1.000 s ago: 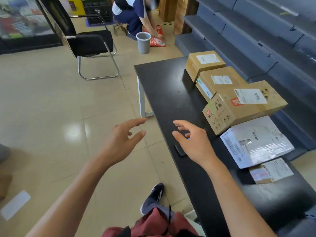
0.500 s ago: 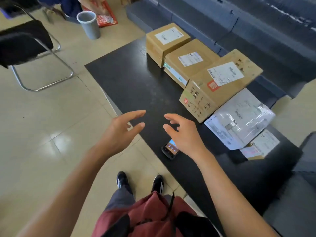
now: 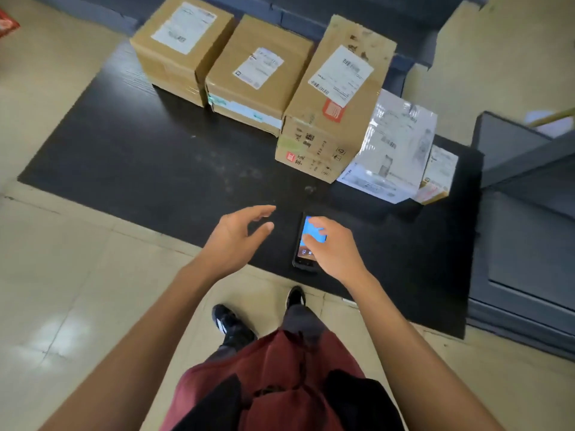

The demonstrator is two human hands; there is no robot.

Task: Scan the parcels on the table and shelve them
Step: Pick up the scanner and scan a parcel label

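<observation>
Blue light from a lit screen shows under the right hand (image 3: 331, 247), whose fingers reach down onto the handheld scanner (image 3: 306, 242) lying flat near the front edge of the black surface (image 3: 149, 157); whether they already grip it I cannot tell. Just beside it, the left hand (image 3: 236, 237) hovers over the same edge with fingers spread and loosely bent, holding nothing. Farther back on the surface a row of parcels runs from left to right: a cardboard box (image 3: 183, 48) with a white label on top, a second box (image 3: 258, 73) touching it, then a longer box (image 3: 336, 98) with a label and a red sticker. Against that one's right side leans a grey plastic mailer (image 3: 395, 147), and a small flat parcel (image 3: 438, 172) lies partly under the mailer's far edge. Dark grey shelves (image 3: 522, 219) stand to the right of the surface
</observation>
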